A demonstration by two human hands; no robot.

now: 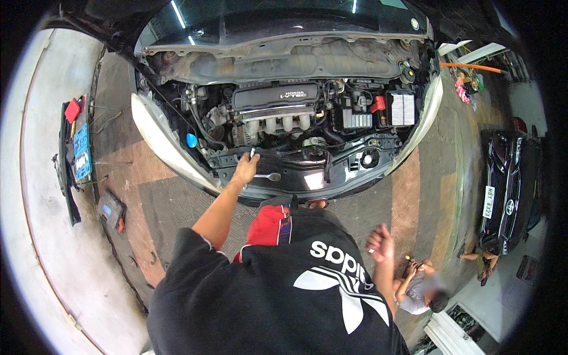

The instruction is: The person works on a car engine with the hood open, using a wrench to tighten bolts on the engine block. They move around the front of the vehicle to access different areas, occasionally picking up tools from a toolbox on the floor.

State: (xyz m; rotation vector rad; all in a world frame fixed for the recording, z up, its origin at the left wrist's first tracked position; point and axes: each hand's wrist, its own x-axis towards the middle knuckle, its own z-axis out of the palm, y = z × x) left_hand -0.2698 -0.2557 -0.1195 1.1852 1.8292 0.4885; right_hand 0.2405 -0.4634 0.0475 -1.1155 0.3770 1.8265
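Observation:
My left hand [245, 170] reaches over the front edge of the open engine bay, its fingers closed round a small pale thing [252, 152] I cannot make out. Right beside that hand, a metal wrench [269, 176] lies on the black front panel [310, 177]; its other end passes behind the hand. Behind the panel sits the engine with its dark cover [275, 96] and silver intake pipes [278, 125]. Off to the right, away from the car, my right hand [381, 244] is raised with curled fingers. A small white spot shows at them, too small to name.
On the left stand an open blue tool case [81, 151] and a dark power-tool case [111, 211] on the floor. A blue cap [191, 140] rises left of the engine. A person [423, 287] crouches behind at right, near a black car front [503, 189].

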